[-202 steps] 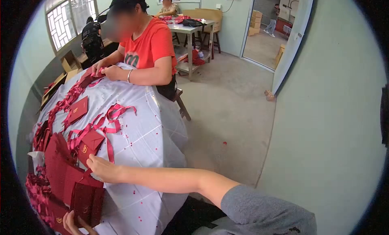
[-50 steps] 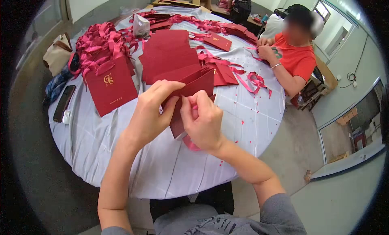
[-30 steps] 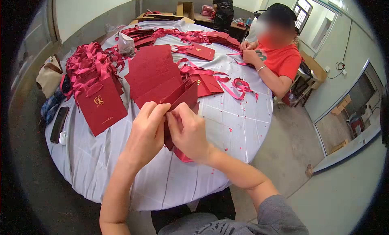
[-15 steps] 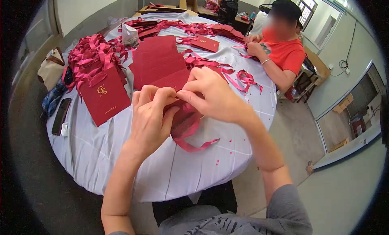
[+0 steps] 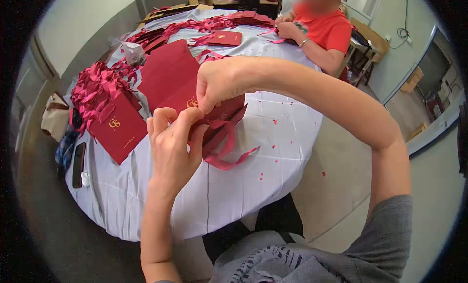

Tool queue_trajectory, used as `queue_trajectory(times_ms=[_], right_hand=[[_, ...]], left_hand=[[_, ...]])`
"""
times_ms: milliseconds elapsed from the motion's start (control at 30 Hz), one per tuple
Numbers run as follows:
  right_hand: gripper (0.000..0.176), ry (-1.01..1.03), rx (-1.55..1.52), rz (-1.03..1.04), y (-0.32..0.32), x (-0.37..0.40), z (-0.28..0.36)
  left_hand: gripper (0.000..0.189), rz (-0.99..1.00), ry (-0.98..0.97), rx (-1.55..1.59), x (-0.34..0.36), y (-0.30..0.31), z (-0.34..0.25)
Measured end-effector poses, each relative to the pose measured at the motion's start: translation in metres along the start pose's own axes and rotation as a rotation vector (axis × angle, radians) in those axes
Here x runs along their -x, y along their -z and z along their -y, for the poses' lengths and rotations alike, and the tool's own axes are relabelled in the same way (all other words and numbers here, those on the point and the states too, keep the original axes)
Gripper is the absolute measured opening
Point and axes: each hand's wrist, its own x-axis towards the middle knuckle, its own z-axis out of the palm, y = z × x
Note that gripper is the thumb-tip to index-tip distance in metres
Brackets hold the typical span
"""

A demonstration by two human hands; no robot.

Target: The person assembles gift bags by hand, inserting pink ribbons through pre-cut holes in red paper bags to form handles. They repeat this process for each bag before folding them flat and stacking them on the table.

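Observation:
A dark red paper gift bag (image 5: 238, 113) with a pink-red ribbon (image 5: 228, 146) is in front of me, tilted over the near part of the table. My left hand (image 5: 173, 141) pinches the bag's upper edge between thumb and fingers. My right hand (image 5: 219, 83) is closed, its fingertips meeting the left fingertips at that edge; what it pinches is hidden. The ribbon loops down the bag's near side, and its cut end rests on the cloth. Behind my hands lie flat red bags (image 5: 168, 70), partly covered by the right hand.
A heap of ribboned bags (image 5: 100, 95) sits at left, with a gold-printed bag (image 5: 119, 129) in front. A phone (image 5: 78, 165) lies by the left table edge. Small red dots litter the white tablecloth (image 5: 243, 185). Across the table, a person in a red shirt (image 5: 317, 31) handles ribbon.
My right hand has turned over, its elbow raised and swung outward to the right, with fingertips still at the bag's edge. The left hand keeps its pinch. The camera view has shifted.

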Motion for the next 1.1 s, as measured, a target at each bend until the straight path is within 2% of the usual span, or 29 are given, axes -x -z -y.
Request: queue_trajectory(times_ms=[100, 200, 367, 433, 467, 533, 667, 800, 900, 967, 1033, 1100], right_hand=[[0.018, 0.007, -0.066, -0.024, -0.003, -0.004, -0.006], [0.014, 0.073, 0.063, 0.074, 0.000, -0.008, -0.005], [0.015, 0.074, 0.025, 0.045, -0.003, -0.006, -0.008], [0.033, 0.062, -0.005, 0.033, -0.005, -0.005, -0.009], [0.033, 0.059, -0.006, 0.031, -0.007, -0.003, -0.010], [0.033, 0.072, -0.113, -0.153, -0.016, -0.001, -0.015], [0.026, 0.145, -0.279, -0.284, -0.030, -0.007, -0.025], [0.021, 0.106, -0.297, -0.256, -0.030, -0.001, -0.022], [0.019, 0.083, -0.257, -0.314, -0.031, -0.005, -0.019], [0.018, 0.208, -0.323, -0.351, -0.031, -0.014, -0.026], [0.017, 0.181, -0.382, -0.352, -0.019, -0.004, -0.020], [0.018, 0.315, -0.471, -0.307, -0.015, -0.009, -0.018]], left_hand=[[0.022, 0.006, 0.017, 0.031, -0.002, -0.001, -0.005], [0.021, -0.043, 0.026, 0.080, 0.002, -0.009, -0.005], [0.019, -0.038, 0.077, 0.093, 0.004, -0.011, -0.011], [0.020, -0.035, 0.091, 0.112, 0.007, -0.014, -0.007], [0.021, -0.033, 0.108, 0.130, 0.007, -0.015, -0.006], [0.022, -0.024, 0.104, 0.151, 0.005, -0.013, -0.011], [0.024, -0.013, 0.123, 0.179, 0.006, -0.014, -0.011], [0.023, -0.042, 0.130, 0.197, 0.005, -0.016, -0.009], [0.022, -0.065, 0.120, 0.189, 0.004, -0.016, -0.007], [0.022, -0.053, 0.088, 0.176, 0.006, -0.014, -0.007], [0.023, -0.023, 0.066, 0.166, 0.007, -0.015, -0.010], [0.023, -0.022, 0.077, 0.173, 0.008, -0.015, -0.008]])
